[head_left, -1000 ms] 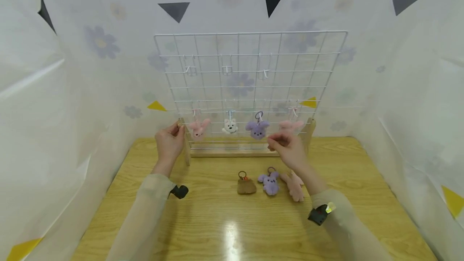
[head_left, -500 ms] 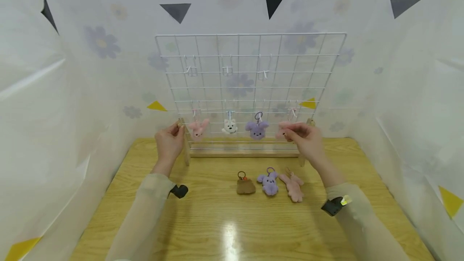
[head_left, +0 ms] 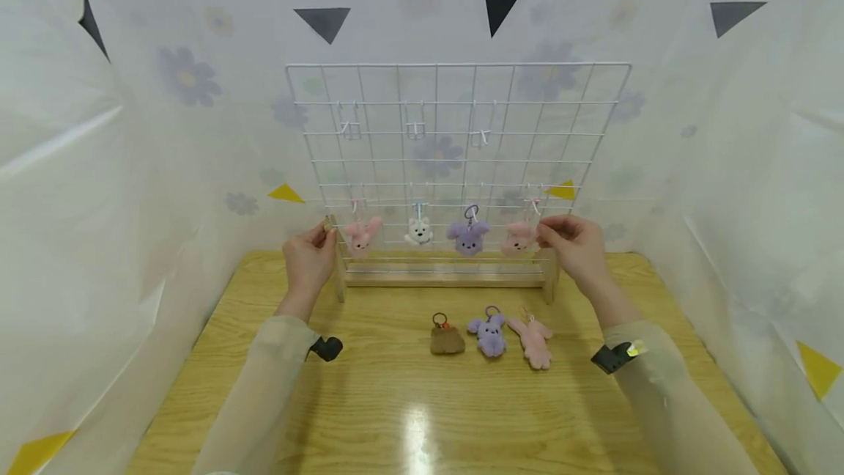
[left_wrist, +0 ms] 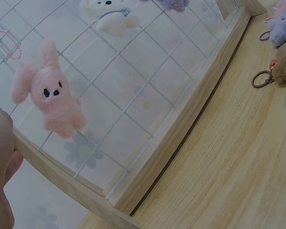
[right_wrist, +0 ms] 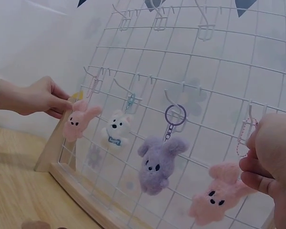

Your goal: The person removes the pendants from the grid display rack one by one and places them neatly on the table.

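Observation:
My left hand (head_left: 308,259) grips the top of the wooden post (head_left: 339,262) at the left end of a white wire grid rack (head_left: 455,160). At the rack's right end, the fingers of my right hand (head_left: 575,246) pinch the ear of a pink bunny plush keychain (head_left: 519,238), which hangs tilted from a hook; the fingers hide the ear's tip in the right wrist view. In the same row hang a purple plush keychain (right_wrist: 157,164), a white dog plush keychain (right_wrist: 117,129) and another pink bunny keychain (left_wrist: 55,93).
On the wooden table (head_left: 369,402) before the rack lie a brown plush keychain (head_left: 448,339), a purple one (head_left: 491,334) and a pink one (head_left: 532,341). Bare hooks (head_left: 415,128) sit on the rack's upper part. Pale floral sheeting (head_left: 198,138) encloses the table.
My right hand has moved right, from beside the hanging purple plush across the right pink bunny to its right side, uncovering its face. My left hand stays on the post.

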The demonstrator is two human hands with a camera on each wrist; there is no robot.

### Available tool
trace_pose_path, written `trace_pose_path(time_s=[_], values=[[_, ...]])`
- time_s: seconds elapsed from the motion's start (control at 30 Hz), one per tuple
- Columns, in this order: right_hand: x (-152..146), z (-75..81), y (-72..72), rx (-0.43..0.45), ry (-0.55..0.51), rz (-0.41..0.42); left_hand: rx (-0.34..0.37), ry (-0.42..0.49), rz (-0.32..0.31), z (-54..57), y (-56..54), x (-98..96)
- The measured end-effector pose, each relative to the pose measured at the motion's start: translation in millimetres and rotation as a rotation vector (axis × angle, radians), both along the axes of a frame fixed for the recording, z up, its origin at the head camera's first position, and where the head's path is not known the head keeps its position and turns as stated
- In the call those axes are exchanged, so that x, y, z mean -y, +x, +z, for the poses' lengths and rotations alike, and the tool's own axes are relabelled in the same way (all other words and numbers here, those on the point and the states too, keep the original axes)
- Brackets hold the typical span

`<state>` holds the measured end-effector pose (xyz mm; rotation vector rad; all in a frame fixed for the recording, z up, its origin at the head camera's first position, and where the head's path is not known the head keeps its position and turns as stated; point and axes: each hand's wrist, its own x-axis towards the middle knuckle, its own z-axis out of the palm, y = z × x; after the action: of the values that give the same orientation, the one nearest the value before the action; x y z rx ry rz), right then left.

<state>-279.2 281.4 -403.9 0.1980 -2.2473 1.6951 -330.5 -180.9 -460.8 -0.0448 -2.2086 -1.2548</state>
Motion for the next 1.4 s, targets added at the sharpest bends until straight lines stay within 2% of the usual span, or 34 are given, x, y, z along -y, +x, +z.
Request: trace_pose_path(time_s=[0.33,0.67,0.83,1.4], values=[[1,9.5,-11.2,0.02,-0.006,-0.03,0.003,0.012,-0.001,-0.2,0.5,-1.0],[4,10.3,-19.3,0.014,-0.05,-0.028,-0.013,0.021,-0.013,-2.0,-0.9,-1.0],[7,10.1,-21.5,0.017,-0.079,-0.022,-0.008,0.03,-0.008,-1.7,-1.4,-1.1],[9,16.4,-19.6,0.006,-0.048,-0.032,-0.023,0.004,0.007,-0.4,-0.7,0.1]])
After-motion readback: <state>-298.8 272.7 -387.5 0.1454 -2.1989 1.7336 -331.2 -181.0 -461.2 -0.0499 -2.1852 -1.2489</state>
